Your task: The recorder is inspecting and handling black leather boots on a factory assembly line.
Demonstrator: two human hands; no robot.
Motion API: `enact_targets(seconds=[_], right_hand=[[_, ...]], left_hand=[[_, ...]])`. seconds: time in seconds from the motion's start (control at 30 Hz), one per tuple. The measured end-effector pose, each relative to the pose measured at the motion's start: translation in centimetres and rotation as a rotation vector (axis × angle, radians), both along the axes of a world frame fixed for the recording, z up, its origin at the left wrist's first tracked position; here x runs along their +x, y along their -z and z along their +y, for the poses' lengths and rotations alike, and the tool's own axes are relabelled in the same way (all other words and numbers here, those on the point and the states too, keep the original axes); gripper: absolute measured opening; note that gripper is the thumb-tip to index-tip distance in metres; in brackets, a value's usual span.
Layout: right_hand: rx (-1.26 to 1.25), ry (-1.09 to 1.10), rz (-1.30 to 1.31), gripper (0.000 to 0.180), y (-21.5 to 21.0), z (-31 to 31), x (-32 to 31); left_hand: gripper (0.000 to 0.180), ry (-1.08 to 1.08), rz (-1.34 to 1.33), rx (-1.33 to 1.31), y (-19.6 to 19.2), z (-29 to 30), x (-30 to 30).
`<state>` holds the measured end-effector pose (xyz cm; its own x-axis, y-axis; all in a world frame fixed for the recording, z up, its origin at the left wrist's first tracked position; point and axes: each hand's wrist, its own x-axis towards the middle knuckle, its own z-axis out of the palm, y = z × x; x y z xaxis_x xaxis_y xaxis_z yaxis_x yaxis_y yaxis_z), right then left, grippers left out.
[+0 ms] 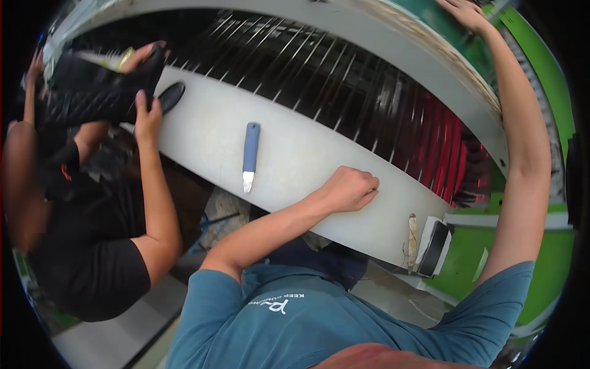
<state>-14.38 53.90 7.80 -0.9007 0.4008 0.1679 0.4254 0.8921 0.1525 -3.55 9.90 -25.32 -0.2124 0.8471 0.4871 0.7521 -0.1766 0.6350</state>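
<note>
The view comes from the left one of two wide fisheye cameras worn side by side on the person's head. It looks steeply down and forward. The teal shirt (307, 326) fills the near edge, close below the lens, with the white bench (295, 141) beyond it, running slantwise from far left to near right. Past the bench, the view takes in a dark slatted bed (313, 71) and, farther off, a pale curved frame (393, 43). Its width also covers a co-worker (92, 258) at the left and a green panel (458, 246) at the right. Straight edges bow toward the rim, and black rounds off the corners.
</note>
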Motion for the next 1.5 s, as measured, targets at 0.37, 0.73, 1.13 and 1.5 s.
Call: enact_targets(seconds=[0.37, 0.73, 1.13, 1.5], right_hand=[[-0.491, -0.105, 0.287, 0.042, -2.1, -7.1, 9.3], [-0.562, -0.304, 0.611, 0.045, 3.0, -20.4, 15.0], [-0.241, -0.278, 0.762, 0.053, 3.1, -18.5, 15.6], [-0.138, -0.397, 0.806, 0.047, 3.5, -17.0, 16.2]], left_hand=[[0.014, -0.019, 0.033, -0.007, 0.4, 0.4, 0.7], [0.054, -0.244, 0.256, 0.074, -4.0, 5.9, -7.2], [0.086, -0.02, 0.569, -0.662, -2.1, 16.5, -16.4], [0.06, 0.222, 0.47, 0.204, -14.2, 3.9, -5.6]])
